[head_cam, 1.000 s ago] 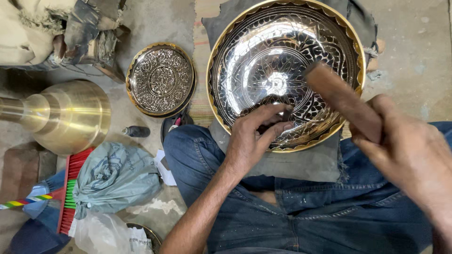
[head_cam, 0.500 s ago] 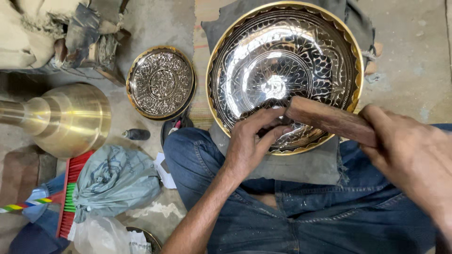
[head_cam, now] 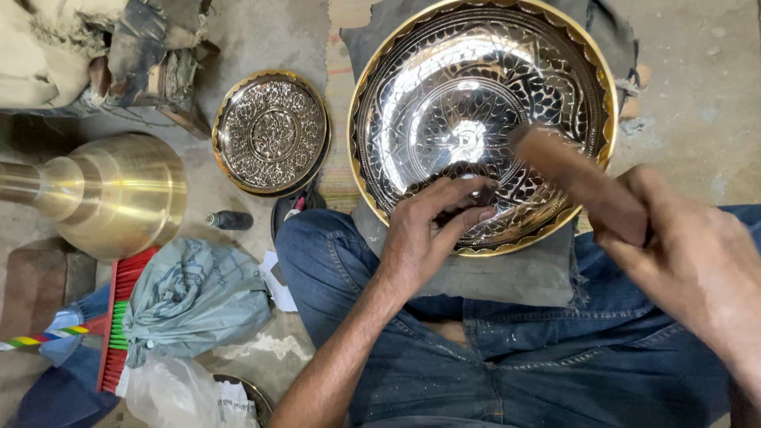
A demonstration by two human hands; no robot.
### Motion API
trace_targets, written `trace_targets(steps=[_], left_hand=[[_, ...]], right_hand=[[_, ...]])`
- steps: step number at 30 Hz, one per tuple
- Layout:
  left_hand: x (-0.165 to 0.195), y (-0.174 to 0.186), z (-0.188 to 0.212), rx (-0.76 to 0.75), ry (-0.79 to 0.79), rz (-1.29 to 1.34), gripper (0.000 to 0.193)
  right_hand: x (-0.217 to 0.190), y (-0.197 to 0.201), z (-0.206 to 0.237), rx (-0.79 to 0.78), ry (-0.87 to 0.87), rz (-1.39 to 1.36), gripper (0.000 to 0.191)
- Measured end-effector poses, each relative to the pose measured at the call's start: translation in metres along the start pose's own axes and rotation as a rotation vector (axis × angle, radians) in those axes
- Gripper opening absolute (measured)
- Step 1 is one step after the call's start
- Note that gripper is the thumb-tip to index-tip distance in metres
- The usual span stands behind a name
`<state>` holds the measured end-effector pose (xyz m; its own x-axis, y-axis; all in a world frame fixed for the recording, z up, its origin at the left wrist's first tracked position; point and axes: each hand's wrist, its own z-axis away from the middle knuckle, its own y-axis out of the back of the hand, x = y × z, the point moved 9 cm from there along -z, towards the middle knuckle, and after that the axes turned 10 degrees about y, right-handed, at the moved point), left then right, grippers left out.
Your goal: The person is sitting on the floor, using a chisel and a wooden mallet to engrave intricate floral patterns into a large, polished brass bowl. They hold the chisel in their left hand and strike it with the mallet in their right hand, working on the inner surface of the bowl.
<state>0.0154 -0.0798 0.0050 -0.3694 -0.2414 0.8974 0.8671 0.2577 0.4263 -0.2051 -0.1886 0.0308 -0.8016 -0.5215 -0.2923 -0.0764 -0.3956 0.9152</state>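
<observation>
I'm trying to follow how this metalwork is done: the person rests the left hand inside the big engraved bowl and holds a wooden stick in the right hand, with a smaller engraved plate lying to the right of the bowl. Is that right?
Not quite. In the head view the smaller engraved plate lies to the left of the big engraved bowl, not the right. The left hand does rest inside the bowl, and the right hand holds the wooden stick.

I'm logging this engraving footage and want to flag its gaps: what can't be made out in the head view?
- What the left hand pinches against the large engraved bowl: its fingers cover it.
- The wooden mallet in the right hand: its head is motion-blurred, its handle end hidden in the fist.
- The brass vessel: its neck is cut off by the left edge.
- The small dark cylinder on the floor: too small to identify.
</observation>
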Motion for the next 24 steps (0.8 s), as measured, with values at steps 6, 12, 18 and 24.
trace_targets(steps=[6,12,18,24], left_hand=[[0.0,0.001,0.0,0.014,0.003,-0.013,0.039],[0.001,0.002,-0.001,0.015,0.043,-0.017,0.04],[0.005,0.006,0.001,0.034,0.017,-0.055,0.042],[0.004,0.001,0.001,0.012,-0.003,-0.003,0.042]], right_hand=[[-0.004,0.002,0.0,0.042,0.05,0.017,0.043],[-0.006,0.012,0.006,0.169,0.105,-0.018,0.041],[-0.008,-0.001,-0.003,0.011,0.181,0.24,0.038],[-0.014,-0.007,-0.004,-0.01,0.299,0.438,0.043]])
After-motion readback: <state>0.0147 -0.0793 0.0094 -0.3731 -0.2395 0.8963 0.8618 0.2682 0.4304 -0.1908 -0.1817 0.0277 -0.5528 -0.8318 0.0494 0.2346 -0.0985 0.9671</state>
